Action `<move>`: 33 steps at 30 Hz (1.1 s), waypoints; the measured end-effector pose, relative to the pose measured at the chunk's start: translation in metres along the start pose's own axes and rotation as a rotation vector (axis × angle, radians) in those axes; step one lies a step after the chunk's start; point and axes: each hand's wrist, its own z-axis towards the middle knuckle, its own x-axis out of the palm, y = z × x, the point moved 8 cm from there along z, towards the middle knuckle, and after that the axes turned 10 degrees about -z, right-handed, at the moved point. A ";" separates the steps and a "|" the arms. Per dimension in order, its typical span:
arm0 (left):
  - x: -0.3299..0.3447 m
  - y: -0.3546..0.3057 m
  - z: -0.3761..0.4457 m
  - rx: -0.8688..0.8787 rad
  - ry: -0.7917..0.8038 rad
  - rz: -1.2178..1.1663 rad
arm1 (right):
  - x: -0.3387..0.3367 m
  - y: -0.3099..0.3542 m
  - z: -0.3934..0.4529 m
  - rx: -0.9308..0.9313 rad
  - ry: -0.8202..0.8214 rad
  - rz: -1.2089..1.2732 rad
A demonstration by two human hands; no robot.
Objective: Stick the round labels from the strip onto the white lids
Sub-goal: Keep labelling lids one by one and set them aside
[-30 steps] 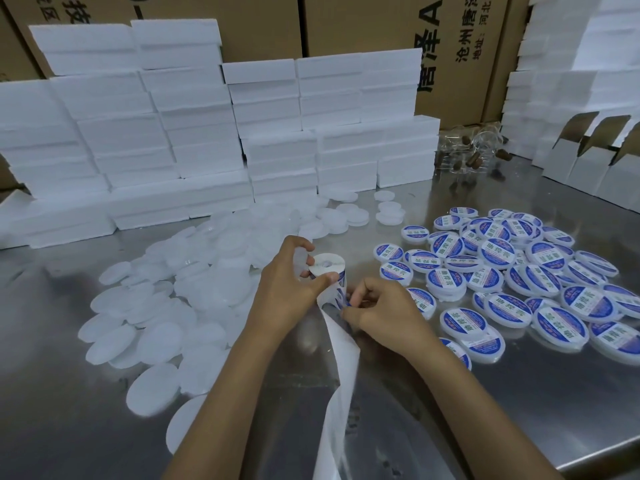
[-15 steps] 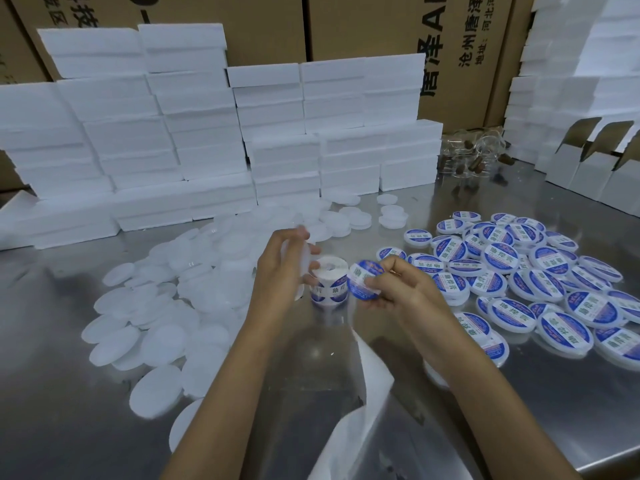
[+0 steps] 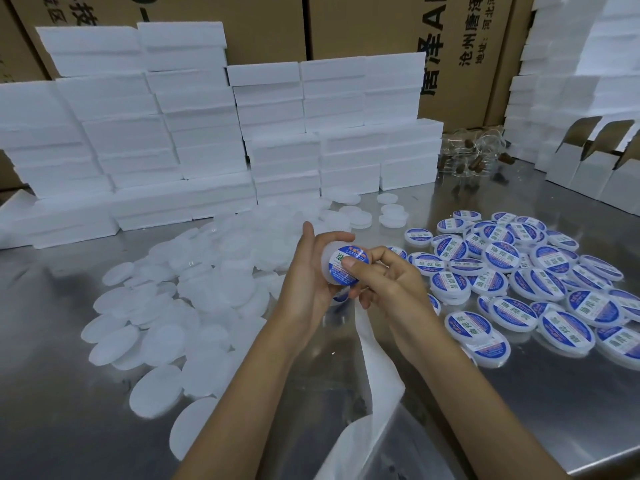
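A white lid (image 3: 328, 268) is gripped in the left hand (image 3: 308, 282); a round label (image 3: 346, 266) is pressed onto it by the right hand (image 3: 384, 282) thumb, above the tabletop (image 3: 52, 393).

The table (image 3: 86, 393) is brushed metal, smooth and softly reflective. The bare lids (image 3: 156, 344) heaped on the left look like matt, slightly translucent white plastic. The labelled lids (image 3: 564, 327) on the right carry glossy blue-and-white stickers that catch the light. The strip (image 3: 377, 372) trailing near the wrists is thin, smooth, white backing paper. The far blocks (image 3: 128, 133) look like grainy white foam, with matt brown cardboard boxes (image 3: 377, 26) behind them.
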 end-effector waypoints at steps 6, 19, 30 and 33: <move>0.005 0.000 -0.003 0.021 -0.013 0.079 | -0.004 -0.002 0.001 0.013 -0.046 -0.055; 0.008 0.004 0.002 0.031 -0.024 0.223 | -0.006 -0.004 0.001 0.049 -0.072 -0.094; 0.006 0.009 0.006 0.092 0.066 0.294 | -0.008 -0.004 -0.001 0.034 -0.085 -0.105; 0.005 0.012 0.007 0.085 0.069 0.315 | -0.009 -0.003 -0.001 0.028 -0.097 -0.087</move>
